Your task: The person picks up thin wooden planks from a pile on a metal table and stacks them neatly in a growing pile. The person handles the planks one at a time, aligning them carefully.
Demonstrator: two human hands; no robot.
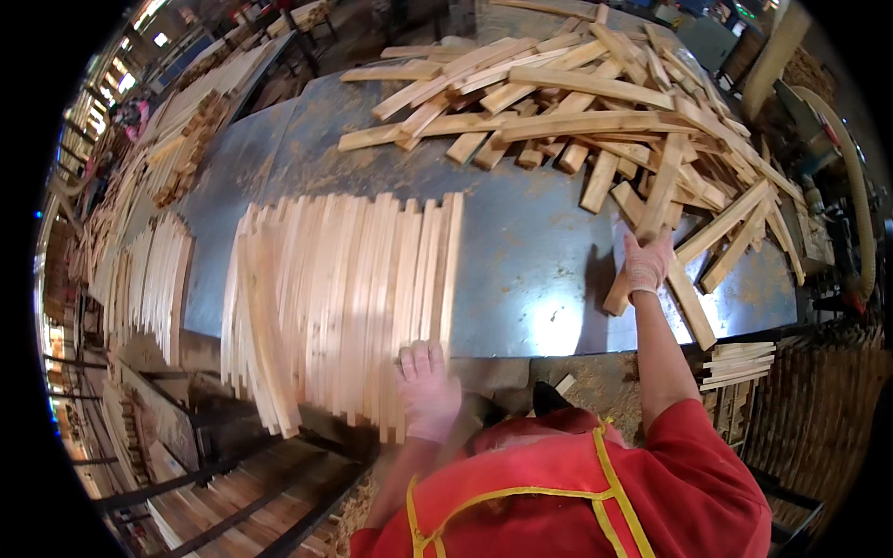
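My right hand (648, 261), in a pale pinkish glove, is closed round a wooden strip (663, 191) at the near edge of a jumbled pile of wooden strips (586, 93). Other loose strips lie crossed close beside that hand. My left hand (430, 395), gloved the same way, rests at the near right end of a row of wooden strips (344, 298) laid side by side. Its fingers are stretched forward over the strip ends, and I see nothing held in it. One strip (263, 344) lies slantwise on top of the row's left part.
The metal table (521, 251) carries scattered sawdust. Another row of strips (158, 279) stands off to the left, with long stacked timber (200, 112) beyond. Below the table's right corner sit stacked short pieces (738, 363). A ribbed hose (851, 177) curves at far right.
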